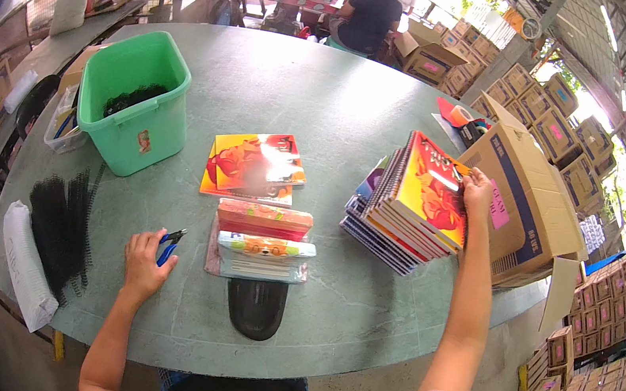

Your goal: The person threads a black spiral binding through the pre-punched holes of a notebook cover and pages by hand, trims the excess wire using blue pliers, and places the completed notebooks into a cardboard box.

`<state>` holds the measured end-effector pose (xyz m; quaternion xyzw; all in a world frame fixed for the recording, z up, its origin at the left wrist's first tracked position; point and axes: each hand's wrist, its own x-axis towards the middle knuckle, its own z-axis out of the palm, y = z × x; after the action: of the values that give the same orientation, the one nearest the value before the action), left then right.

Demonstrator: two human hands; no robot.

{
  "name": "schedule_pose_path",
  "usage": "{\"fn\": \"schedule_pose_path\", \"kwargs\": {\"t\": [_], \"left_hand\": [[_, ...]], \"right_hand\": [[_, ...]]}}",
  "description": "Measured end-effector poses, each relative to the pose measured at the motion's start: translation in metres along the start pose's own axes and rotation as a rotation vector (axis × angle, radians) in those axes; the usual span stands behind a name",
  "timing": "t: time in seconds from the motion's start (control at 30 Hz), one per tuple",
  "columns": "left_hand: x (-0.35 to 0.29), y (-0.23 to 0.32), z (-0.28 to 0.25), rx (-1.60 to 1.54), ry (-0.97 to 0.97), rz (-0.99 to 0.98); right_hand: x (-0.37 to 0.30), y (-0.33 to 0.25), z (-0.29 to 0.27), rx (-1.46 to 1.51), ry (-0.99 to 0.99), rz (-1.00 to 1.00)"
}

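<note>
The hands were well apart. The left hand [147,267] rested at the near left of the table [341,111], closed on the blue handles of the pliers [170,247], whose tip pointed far and right. The right hand [477,193] was clamped on the right edge of the stacked books [423,211]; how many it gripped could not be told. That stack stood on the right side of the table, leaning, its spiral spines facing left and a red and yellow cover on top.

A carton [517,192] crowded the right hand and forearm from the right, its flap [559,294] hanging over the table's edge. Just beyond it, at the far right, lay a roll of orange tape [460,115].

Between the hands, two more books [253,165] lay flat, overlapping, in the middle. Nearer, printed packs [264,246] took up the space in front of them, with a black pad [257,309] projecting toward the near edge.

A green bin [161,128] with black coils inside stood at the far left. Loose coils [62,228] lay spread on the near left, just beside a white bundle [29,268].

Beyond the table's far side a person [372,16] in a dark top was turned away, and box stacks [550,129] rose at the far right.
</note>
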<state>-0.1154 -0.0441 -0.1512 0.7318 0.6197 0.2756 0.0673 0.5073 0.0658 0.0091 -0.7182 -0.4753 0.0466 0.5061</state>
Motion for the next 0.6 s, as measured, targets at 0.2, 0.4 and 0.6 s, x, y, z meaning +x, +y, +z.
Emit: {"fn": "schedule_pose_path", "kwargs": {"t": [0.2,0.4,0.6], "left_hand": [[-0.001,0.012,0.012,0.105,0.112,0.025],[-0.007,0.005,0.005,0.147,0.109,0.051],[0.0,0.008,-0.002,0.053,0.099,0.065]], "right_hand": [[-0.023,-0.09,0.028,-0.81,0.204,-0.617],[-0.147,-0.21,0.222,-0.426,-0.845,-1.237],[-0.19,-0.168,0.332,-0.533,-1.021,-1.354]]}}
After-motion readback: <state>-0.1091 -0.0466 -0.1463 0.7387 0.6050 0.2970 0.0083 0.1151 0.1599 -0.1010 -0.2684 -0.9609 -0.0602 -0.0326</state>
